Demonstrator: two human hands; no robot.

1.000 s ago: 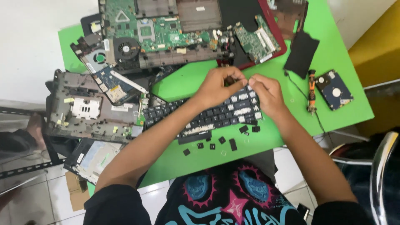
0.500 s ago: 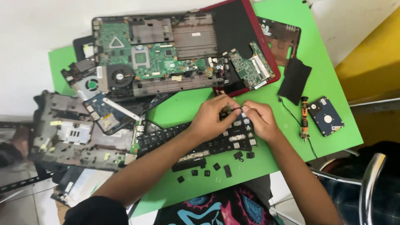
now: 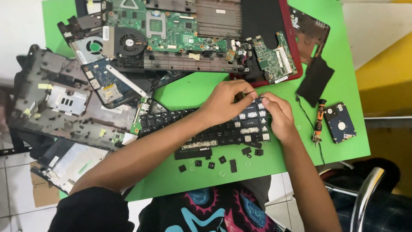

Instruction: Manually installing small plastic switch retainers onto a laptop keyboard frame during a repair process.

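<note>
On the green table (image 3: 180,92), our left hand (image 3: 223,103) and right hand (image 3: 279,114) meet with fingers pinched at the far right corner of the black keyboard (image 3: 210,129), whose long axis runs left-right; what they pinch we cannot tell.

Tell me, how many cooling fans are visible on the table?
2. A black fan sits on the green board; a paler fan lies just left of it. Others may be hidden under parts.
</note>
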